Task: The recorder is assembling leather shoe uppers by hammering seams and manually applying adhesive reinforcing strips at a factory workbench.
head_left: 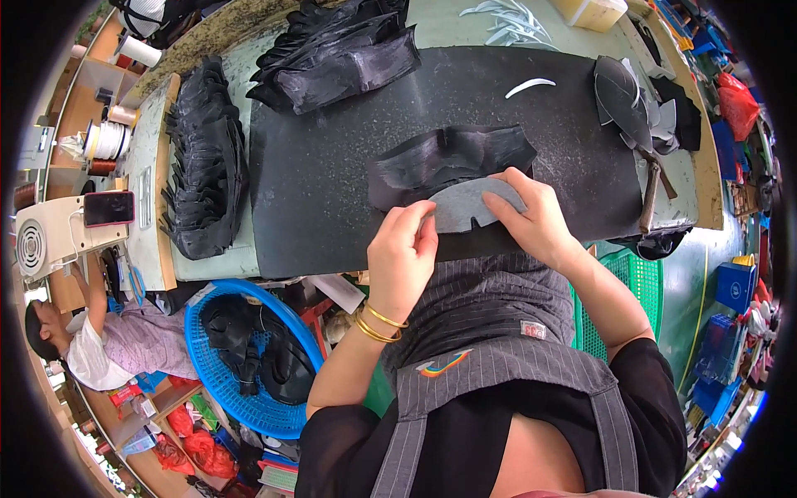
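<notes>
Between my hands is a thin grey half-moon piece of sheet material [457,209] with a small notch in its lower edge. My left hand [403,243] pinches its left end with thumb and fingertips. My right hand [531,214] grips the other end, thumb on top and fingers behind. Just beyond it a black curved leather-like piece [448,158] lies on the dark mat [324,191], partly covered by the grey piece. A narrow white crescent strip [530,86] rests farther off on the mat.
Stacked black pieces lie at the far side [349,70] and left [207,166]. A hammer [651,191] and grey cut pieces [623,100] are at the right; white strips [510,23] lie far back. A blue basket [195,324] stands lower left, near another person [124,340].
</notes>
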Available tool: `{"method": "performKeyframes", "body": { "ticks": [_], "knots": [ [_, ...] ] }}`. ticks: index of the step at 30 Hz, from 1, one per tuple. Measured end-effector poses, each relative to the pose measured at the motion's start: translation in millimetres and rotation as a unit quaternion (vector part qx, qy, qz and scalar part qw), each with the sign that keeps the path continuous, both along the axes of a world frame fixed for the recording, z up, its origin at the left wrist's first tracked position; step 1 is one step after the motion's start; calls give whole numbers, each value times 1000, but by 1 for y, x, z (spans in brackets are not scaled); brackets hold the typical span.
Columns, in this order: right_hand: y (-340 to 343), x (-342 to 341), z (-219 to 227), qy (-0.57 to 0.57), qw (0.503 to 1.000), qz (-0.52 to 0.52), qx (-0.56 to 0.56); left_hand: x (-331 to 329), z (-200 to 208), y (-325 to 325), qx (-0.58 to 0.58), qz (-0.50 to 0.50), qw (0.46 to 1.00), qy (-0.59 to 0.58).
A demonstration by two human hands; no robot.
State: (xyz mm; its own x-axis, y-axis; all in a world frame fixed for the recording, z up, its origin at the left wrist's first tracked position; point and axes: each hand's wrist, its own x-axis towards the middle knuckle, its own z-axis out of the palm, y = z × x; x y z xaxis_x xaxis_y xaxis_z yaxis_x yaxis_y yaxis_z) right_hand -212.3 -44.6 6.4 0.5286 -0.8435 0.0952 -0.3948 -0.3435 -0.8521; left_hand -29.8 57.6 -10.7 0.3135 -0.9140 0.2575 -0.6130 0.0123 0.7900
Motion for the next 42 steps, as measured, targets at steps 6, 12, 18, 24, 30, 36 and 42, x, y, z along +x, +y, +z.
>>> {"method": "performKeyframes", "body": {
  "ticks": [6,12,18,24,30,36,42],
  "knots": [
    [-6,-1,-2,30,999,-14,25,-9,7,1,-1,44,964,-261],
    [-17,-4,-1,33,995,-2,97,-21,15,-9,-103,-151,960,-214],
    [-15,-2,20,-94,985,69,125,-14,11,-27,-84,-86,971,-208],
    [7,9,-10,60,945,25,-320,-26,7,-31,-101,-41,981,-162],
    [-3,-16,0,101,906,169,-376,0,-3,-21,-130,-182,956,-190],
    [-4,-28,-2,130,857,252,-430,-7,30,-11,-58,-270,860,-429],
    [-15,-44,5,126,826,298,-462,-13,6,-3,-55,-266,906,-325]
  ]
}}
